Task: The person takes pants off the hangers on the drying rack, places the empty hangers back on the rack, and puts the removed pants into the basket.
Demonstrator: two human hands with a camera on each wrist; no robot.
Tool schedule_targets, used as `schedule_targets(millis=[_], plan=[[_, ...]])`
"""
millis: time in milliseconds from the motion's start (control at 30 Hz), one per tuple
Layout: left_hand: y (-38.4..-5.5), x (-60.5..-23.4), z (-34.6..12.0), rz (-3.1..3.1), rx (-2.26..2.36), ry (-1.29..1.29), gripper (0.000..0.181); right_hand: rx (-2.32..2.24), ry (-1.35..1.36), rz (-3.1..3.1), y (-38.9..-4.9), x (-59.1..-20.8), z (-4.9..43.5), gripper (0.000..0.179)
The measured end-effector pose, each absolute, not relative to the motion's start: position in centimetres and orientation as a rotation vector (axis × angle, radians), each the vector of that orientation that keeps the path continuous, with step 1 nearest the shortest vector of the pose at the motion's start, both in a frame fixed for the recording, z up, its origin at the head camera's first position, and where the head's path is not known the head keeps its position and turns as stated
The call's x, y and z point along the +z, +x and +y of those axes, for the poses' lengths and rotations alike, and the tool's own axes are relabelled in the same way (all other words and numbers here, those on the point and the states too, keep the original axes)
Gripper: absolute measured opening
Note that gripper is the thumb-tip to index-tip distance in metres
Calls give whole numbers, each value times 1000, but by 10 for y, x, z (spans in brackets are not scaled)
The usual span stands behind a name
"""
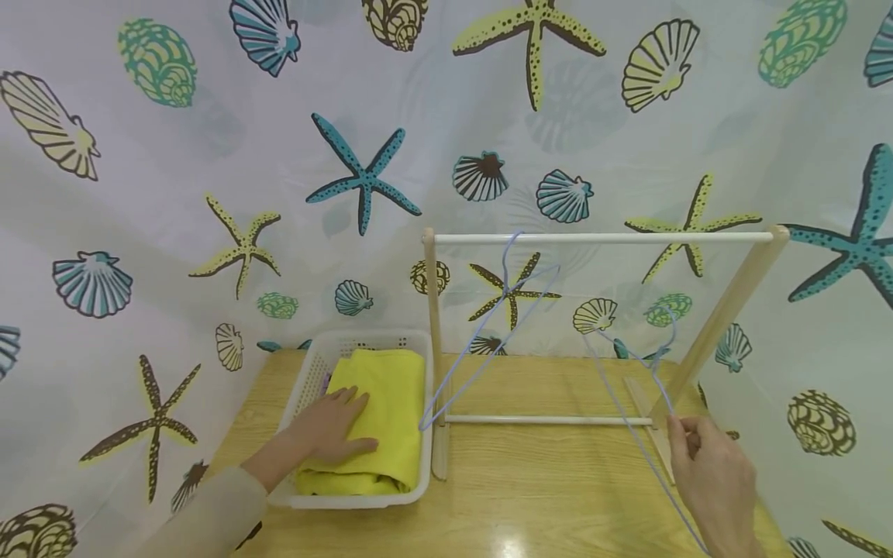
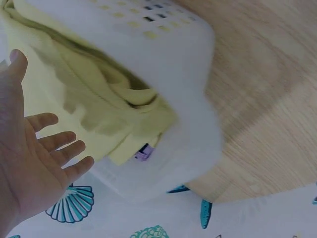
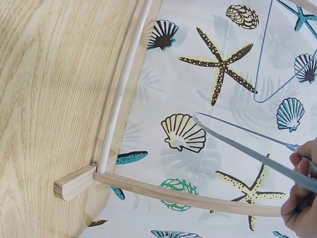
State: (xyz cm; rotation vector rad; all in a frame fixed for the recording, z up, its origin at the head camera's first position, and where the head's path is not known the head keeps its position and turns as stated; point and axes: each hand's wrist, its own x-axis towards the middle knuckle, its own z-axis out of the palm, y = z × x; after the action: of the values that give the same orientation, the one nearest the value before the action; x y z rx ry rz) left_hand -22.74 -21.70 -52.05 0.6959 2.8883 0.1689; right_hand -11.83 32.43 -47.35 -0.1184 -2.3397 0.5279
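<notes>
In the head view my left hand (image 1: 331,430) rests with fingers spread on a folded yellow cloth (image 1: 398,395), which lies in a white plastic basket (image 1: 370,335). The left wrist view has the palm (image 2: 27,163) and straight fingers over the yellow fabric (image 2: 74,109). A small purple piece (image 2: 144,152) shows at the fabric's edge. On the other side, my right hand (image 1: 715,473) pinches a thin light-blue clothes hanger (image 1: 658,378), held tilted near the rack's right post. Fingers (image 3: 297,208) curl around this hanger (image 3: 237,147) in the right wrist view.
A small clothes rack with wooden posts (image 1: 725,318) and a white top rail (image 1: 600,239) stands on the wooden table (image 1: 544,480). Another light-blue hanger (image 1: 505,267) hangs from the rail's left part. A curtain (image 1: 432,101) printed with shells and starfish surrounds the table.
</notes>
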Motion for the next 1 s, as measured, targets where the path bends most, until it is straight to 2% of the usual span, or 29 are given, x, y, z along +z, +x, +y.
schedule_targets(millis=[533, 1000], plan=[[-275, -505, -158, 2876, 100, 749, 87, 525, -88, -2328, -118, -470, 323, 17], [-284, -510, -141, 2842, 35, 679, 85, 542, -98, -2343, -117, -471, 321, 16]])
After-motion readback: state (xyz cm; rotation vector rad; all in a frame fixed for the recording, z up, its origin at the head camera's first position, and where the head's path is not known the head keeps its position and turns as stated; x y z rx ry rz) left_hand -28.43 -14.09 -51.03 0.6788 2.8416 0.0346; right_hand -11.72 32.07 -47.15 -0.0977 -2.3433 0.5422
